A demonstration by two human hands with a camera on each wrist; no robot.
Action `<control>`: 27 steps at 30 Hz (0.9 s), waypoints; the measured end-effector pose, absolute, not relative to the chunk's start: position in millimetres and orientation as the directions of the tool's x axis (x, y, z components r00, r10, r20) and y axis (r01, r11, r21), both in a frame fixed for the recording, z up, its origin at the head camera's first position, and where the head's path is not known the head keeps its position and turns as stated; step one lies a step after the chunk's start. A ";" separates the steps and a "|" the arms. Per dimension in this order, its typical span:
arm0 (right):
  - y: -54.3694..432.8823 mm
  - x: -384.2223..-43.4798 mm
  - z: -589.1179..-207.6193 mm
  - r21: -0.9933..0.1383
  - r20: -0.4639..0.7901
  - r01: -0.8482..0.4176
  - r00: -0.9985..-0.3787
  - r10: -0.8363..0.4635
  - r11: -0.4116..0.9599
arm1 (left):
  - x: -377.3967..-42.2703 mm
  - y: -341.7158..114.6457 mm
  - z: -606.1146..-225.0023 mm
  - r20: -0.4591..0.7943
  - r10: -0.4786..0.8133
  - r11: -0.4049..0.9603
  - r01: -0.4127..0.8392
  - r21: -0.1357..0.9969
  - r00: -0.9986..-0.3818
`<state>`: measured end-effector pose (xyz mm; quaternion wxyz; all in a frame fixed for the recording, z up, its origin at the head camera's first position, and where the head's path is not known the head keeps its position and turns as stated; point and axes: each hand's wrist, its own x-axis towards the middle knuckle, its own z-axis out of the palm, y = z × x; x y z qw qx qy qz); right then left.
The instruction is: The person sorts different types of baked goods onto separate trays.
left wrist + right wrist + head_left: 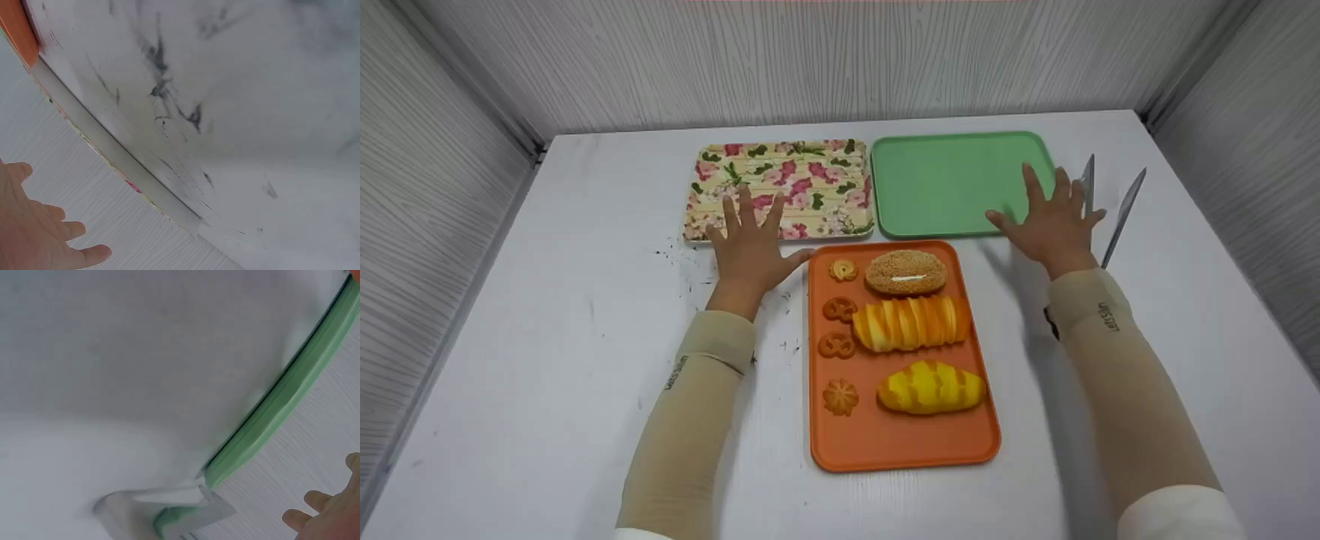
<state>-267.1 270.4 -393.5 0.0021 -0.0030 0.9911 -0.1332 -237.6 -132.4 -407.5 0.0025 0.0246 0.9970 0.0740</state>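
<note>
Both hands hover with spread fingers and hold nothing. My left hand overlaps the near left part of a floral tray in the head view, its thumb by a corner of the orange tray. My right hand overlaps the right edge of the green tray. Beside it stand metal tongs, partly hidden by the hand. Lined up on the orange tray are a sesame bun, a ridged loaf and a yellow striped bread. The wrist views show fingers of the left hand and right hand.
Small biscuits run down the orange tray's left side: a round one, two pretzels and a flower-shaped one. Dark smudges mark the white table left of that tray. Grey wood-grain panels rise behind and at both sides.
</note>
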 end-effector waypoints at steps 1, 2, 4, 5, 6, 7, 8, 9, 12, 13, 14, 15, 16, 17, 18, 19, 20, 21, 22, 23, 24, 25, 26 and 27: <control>274.3 -267.2 -392.4 -0.266 -0.010 0.013 -1.000 0.011 0.964 | -236.8 -132.7 -407.6 -0.001 0.052 0.988 0.051 0.145 -0.999; 278.1 -267.4 -391.4 -0.271 -0.020 0.030 -0.999 0.026 0.962 | -235.9 -133.2 -407.7 0.000 0.056 0.989 0.056 0.137 -0.998; 285.3 -268.2 -390.6 -0.276 -0.043 0.066 -0.998 0.056 0.959 | -234.0 -133.8 -408.5 0.002 0.066 0.990 0.066 0.125 -0.998; 288.8 -268.4 -390.4 -0.279 -0.055 0.082 -0.996 0.070 0.957 | -233.0 -134.0 -408.9 0.005 0.073 0.990 0.073 0.118 -0.997; 292.2 -268.7 -390.4 -0.281 -0.067 0.099 -0.994 0.083 0.955 | -231.9 -134.0 -409.3 0.007 0.080 0.990 0.081 0.116 -0.997; 295.3 -269.0 -390.3 -0.281 -0.080 0.115 -0.992 0.096 0.953 | -230.7 -134.0 -409.7 0.010 0.089 0.990 0.089 0.112 -0.996; 298.5 -269.3 -390.4 -0.280 -0.086 0.129 -0.990 0.109 0.951 | -229.6 -133.8 -410.2 0.013 0.097 0.990 0.097 0.106 -0.995; 301.4 -269.3 -390.4 -0.281 -0.091 0.144 -0.988 0.123 0.949 | -228.4 -133.6 -410.7 0.013 0.103 0.989 0.104 0.102 -0.995; 311.1 -269.1 -390.2 -0.289 -0.107 0.177 -0.983 0.153 0.941 | -225.0 -132.5 -412.0 0.004 0.128 0.986 0.128 0.103 -0.992; 313.7 -268.9 -390.4 -0.290 -0.110 0.188 -0.981 0.162 0.938 | -223.6 -132.5 -412.9 -0.006 0.137 0.985 0.135 0.108 -0.991; 316.4 -268.7 -390.6 -0.293 -0.113 0.198 -0.979 0.172 0.935 | -222.2 -132.5 -414.0 -0.016 0.145 0.984 0.143 0.111 -0.989; 319.0 -268.5 -390.7 -0.299 -0.119 0.209 -0.976 0.182 0.931 | -220.6 -132.5 -415.1 -0.025 0.155 0.982 0.151 0.118 -0.988; 321.6 -268.3 -390.8 -0.301 -0.125 0.220 -0.974 0.191 0.928 | -219.0 -132.5 -415.9 -0.033 0.165 0.980 0.160 0.121 -0.986; 323.8 -268.1 -391.2 -0.301 -0.131 0.232 -0.971 0.201 0.925 | -217.4 -132.6 -417.0 -0.039 0.176 0.978 0.169 0.125 -0.984; 326.0 -267.9 -391.6 -0.304 -0.135 0.244 -0.968 0.212 0.921 | -215.7 -132.5 -417.9 -0.043 0.188 0.976 0.181 0.119 -0.981; 328.3 -267.5 -392.1 -0.309 -0.139 0.255 -0.965 0.221 0.916 | -214.0 -132.4 -418.5 -0.042 0.199 0.975 0.194 0.112 -0.979; 330.6 -267.1 -392.6 -0.313 -0.142 0.264 -0.963 0.230 0.913 | -212.4 -132.1 -419.1 -0.040 0.212 0.973 0.207 0.098 -0.977; 333.0 -266.8 -393.3 -0.316 -0.143 0.271 -0.961 0.237 0.909 | -210.7 -131.8 -419.3 -0.042 0.225 0.971 0.221 0.088 -0.973; 335.2 -266.2 -394.0 -0.319 -0.145 0.277 -0.959 0.243 0.906 | -209.3 -131.4 -419.5 -0.046 0.239 0.969 0.235 0.077 -0.970; 337.4 -265.7 -394.8 -0.324 -0.144 0.283 -0.958 0.248 0.903 | -208.0 -130.8 -419.7 -0.052 0.252 0.966 0.248 0.065 -0.966; 339.2 -265.1 -395.1 -0.331 -0.143 0.287 -0.957 0.253 0.899 | -206.8 -130.2 -419.7 -0.060 0.265 0.964 0.262 0.052 -0.962; 340.9 -264.5 -395.4 -0.336 -0.143 0.292 -0.956 0.258 0.895 | -205.6 -129.5 -419.8 -0.073 0.275 0.961 0.273 0.042 -0.959; 342.3 -263.9 -395.4 -0.343 -0.142 0.296 -0.954 0.263 0.891 | -204.6 -128.8 -419.8 -0.088 0.284 0.959 0.283 0.029 -0.955; 343.5 -263.4 -395.4 -0.350 -0.143 0.301 -0.953 0.267 0.887 | -203.4 -128.3 -419.5 -0.104 0.292 0.956 0.291 0.023 -0.951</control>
